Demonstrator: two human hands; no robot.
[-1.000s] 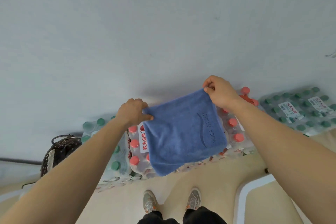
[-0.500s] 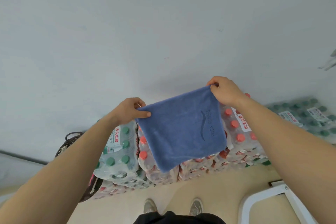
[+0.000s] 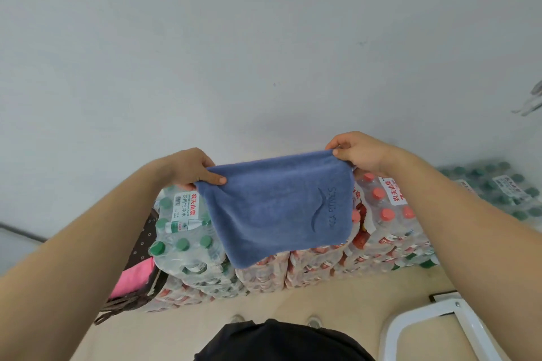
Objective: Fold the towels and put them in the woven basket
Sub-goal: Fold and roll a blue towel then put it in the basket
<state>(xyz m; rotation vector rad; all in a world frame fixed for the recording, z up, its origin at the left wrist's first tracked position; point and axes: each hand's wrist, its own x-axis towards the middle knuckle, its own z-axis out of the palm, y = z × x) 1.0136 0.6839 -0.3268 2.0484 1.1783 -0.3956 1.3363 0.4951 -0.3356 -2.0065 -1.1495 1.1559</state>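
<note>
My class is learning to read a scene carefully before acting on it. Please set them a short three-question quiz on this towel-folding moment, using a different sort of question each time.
1. Multiple choice: which hand pinches the corner of the blue towel nearest its embossed lettering? A) left B) right C) neither
2. True or false: the towel is held by one hand only.
3. Fill in: the bottles just below the left hand have ____ caps.

Key
1. B, the right hand.
2. False: each hand pinches a top corner and the towel hangs between them.
3. Green.
</note>
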